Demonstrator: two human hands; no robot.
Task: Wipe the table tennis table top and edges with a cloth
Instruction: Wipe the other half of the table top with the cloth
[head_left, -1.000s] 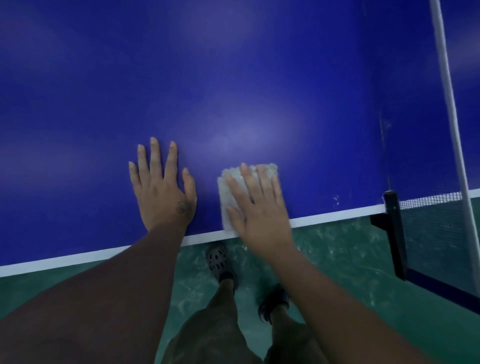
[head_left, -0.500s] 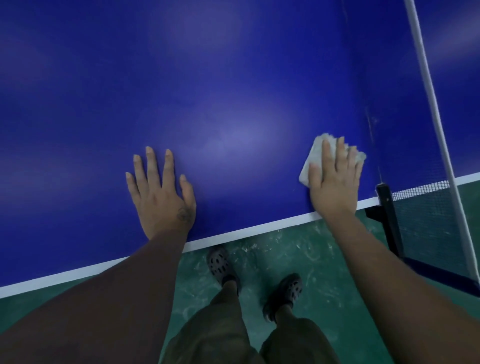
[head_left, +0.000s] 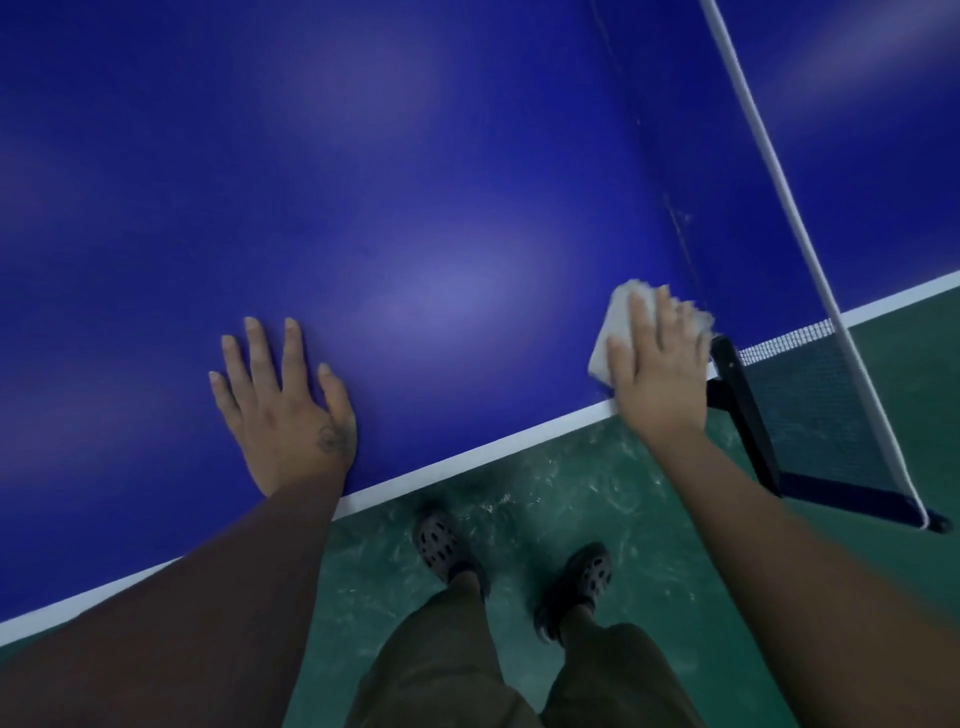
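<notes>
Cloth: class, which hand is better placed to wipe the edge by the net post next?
Right. The right hand presses flat on the cloth beside the net post, at the white edge line. The left hand rests bare on the blue table top, well away.

The net post (head_left: 748, 421) and net (head_left: 821, 405) wall off the counter (head_left: 415, 182) just right of the right grip (head_left: 662, 369); leftward, bare blue surface runs to the flat left grip (head_left: 285, 410).

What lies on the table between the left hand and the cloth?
Nothing: bare blue table top separates the left hand from the cloth, in the head view.
</notes>
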